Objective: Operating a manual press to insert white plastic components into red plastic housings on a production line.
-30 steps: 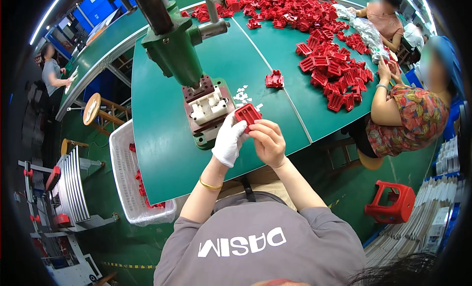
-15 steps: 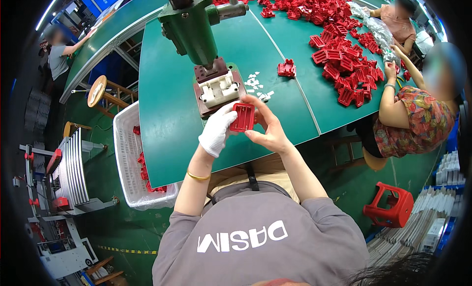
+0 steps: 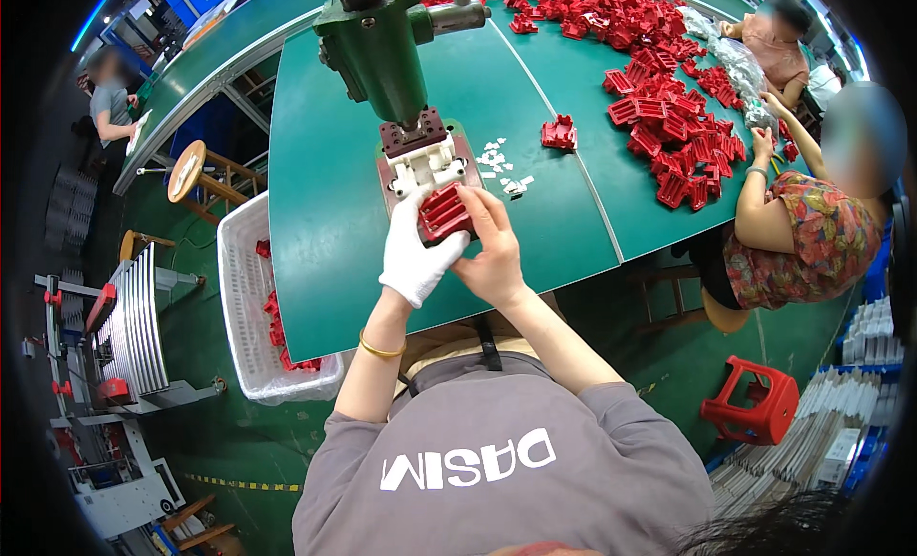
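Observation:
Between my two hands is a red plastic battery holder [image 3: 443, 212], a small box with parallel slots, tilted with its slotted face toward me. My left hand [image 3: 413, 257], in a white glove, grips its left side. The bare right hand [image 3: 493, 252] has its fingers on the right side and upper edge. Just beyond the holder stands a white fixture block [image 3: 426, 168] on a brown base, partly hidden by the holder and my fingers. Above this fixture hangs the head of a green press [image 3: 377, 59]. Small white pieces [image 3: 494, 160] lie to the right of the fixture.
One red part [image 3: 559, 133] lies alone on the green table [image 3: 334, 260]. A big heap of red parts [image 3: 669, 126] covers the far right, where two people sit. A white crate [image 3: 250, 336] holding red parts stands left of the table; a red stool [image 3: 752, 400] is at right.
Both hands have moved the battery holder slightly left and away from me, up to the fixture. It has tipped over, and my right fingers have drawn in around it.

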### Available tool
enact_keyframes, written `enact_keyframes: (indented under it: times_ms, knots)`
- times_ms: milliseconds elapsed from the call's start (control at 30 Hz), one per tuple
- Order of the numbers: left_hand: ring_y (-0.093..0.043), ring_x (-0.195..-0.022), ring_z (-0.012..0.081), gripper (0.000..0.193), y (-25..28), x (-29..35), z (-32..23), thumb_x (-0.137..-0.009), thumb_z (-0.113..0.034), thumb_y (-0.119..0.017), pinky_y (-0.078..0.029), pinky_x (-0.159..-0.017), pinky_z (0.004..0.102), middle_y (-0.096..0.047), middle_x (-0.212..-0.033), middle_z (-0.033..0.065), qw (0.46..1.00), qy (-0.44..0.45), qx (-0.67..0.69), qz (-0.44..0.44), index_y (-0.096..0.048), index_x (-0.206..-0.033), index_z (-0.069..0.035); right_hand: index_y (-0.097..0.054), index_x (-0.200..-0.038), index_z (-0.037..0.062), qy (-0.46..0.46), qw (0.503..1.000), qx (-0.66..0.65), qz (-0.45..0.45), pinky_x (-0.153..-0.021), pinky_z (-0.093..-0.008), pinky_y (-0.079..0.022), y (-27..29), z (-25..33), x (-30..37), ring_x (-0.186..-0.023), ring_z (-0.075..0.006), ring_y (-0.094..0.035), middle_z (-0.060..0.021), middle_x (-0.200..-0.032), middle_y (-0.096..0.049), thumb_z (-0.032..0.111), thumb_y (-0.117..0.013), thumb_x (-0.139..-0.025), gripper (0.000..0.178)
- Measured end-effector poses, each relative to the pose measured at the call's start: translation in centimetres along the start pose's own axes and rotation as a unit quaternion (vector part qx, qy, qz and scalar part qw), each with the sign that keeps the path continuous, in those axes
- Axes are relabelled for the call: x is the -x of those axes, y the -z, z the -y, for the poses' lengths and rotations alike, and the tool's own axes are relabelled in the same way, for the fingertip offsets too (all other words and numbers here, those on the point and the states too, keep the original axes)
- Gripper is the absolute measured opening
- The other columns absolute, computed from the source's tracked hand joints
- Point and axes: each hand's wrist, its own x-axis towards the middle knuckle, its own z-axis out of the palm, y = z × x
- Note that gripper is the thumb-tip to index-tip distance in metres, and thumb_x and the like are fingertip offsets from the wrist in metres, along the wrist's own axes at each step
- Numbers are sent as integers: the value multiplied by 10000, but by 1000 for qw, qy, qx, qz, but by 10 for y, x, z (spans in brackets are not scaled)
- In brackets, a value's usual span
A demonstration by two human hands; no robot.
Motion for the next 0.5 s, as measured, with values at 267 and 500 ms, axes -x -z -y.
enact_keyframes:
  times_ms: [267,500]
  knots:
    - [-632,-1035,176,742,46,-56,-3,-718,-180,-849,-535,-899,316,-615,-1249,130,999,23,45,-5,-515,-1346,32,-425,-1424,47,-112,990,-88,19,-834,-339,-550,3,-1,-11,-1071,-237,-640,-142,-1333,-505,134,-767,-783,731]
    - [-665,-816,154,454,48,-96,2,-722,-102,-813,-540,-805,293,-721,-913,58,998,-20,-1,64,-667,-1148,-44,-534,-1304,54,-167,979,-116,23,-771,-302,-538,14,-9,-5,-1014,-210,-640,-124,-1301,-530,130,-731,-834,516]
